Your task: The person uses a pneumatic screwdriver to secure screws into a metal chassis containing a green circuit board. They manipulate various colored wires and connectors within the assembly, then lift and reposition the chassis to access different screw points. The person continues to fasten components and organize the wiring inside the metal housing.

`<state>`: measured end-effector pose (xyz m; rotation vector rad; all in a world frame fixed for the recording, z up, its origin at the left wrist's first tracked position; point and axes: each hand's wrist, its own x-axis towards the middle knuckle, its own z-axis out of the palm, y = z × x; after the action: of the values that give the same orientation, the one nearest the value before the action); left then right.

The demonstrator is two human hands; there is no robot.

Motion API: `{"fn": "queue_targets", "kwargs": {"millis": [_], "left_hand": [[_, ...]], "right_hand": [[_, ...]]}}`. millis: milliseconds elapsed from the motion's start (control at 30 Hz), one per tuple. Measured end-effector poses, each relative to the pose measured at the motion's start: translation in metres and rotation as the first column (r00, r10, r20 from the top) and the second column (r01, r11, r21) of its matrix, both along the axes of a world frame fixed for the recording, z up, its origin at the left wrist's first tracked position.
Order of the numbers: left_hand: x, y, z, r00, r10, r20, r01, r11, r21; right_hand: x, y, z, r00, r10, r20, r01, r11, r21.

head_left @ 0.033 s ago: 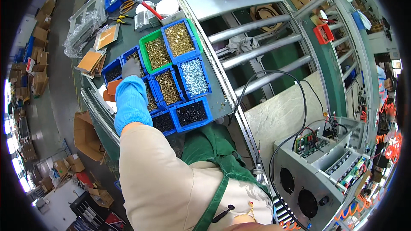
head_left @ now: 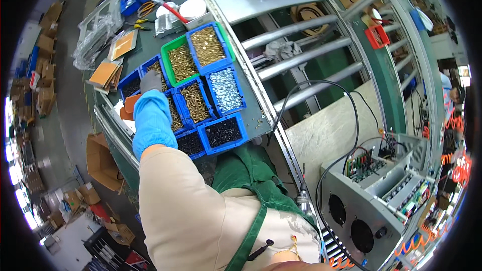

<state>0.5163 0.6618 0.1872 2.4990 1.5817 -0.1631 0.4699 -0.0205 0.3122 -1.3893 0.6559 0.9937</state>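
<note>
My left hand, in a grey glove with a blue sleeve cover above it, reaches into a blue bin of small screws. Its fingertips are down at the screws, too small and hidden to show whether they grip anything. Close by are a blue bin of black screws, a green bin of brass-coloured screws and a blue bin of longer brass-coloured screws. Farther right stand a bin of brass-coloured pieces and one of silvery fasteners. My right hand is out of view.
Two bins of black screws sit at the table's near edge. Brown flat pieces, pliers and white tubs lie beyond. Right of the table runs a roller conveyor; a grey metal chassis with fans and a black cable stand nearer.
The whole view has shifted very slightly. My left hand stays at the same bin of small screws.
</note>
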Motion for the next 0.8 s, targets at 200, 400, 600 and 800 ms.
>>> {"fn": "queue_targets", "kwargs": {"millis": [200,400,600,800], "left_hand": [[-0.014,0.007,-0.015,0.993,0.028,0.113,-0.036,0.997,0.075],[-0.006,-0.007,0.012,0.971,0.139,0.196,-0.156,0.985,0.071],[0.074,-0.159,0.06,0.518,-0.311,0.797,0.4,0.912,0.096],[0.113,-0.437,-0.044,0.319,-0.428,0.846,0.935,0.29,-0.206]], "right_hand": [[-0.025,-0.005,0.014,0.995,-0.056,0.079,0.055,0.998,0.019],[-0.055,-0.018,0.017,0.983,-0.127,0.135,0.123,0.992,0.04],[-0.078,-0.028,0.014,0.963,-0.205,0.173,0.195,0.978,0.07],[-0.105,-0.033,0.025,0.916,-0.349,0.199,0.329,0.936,0.128]]}}
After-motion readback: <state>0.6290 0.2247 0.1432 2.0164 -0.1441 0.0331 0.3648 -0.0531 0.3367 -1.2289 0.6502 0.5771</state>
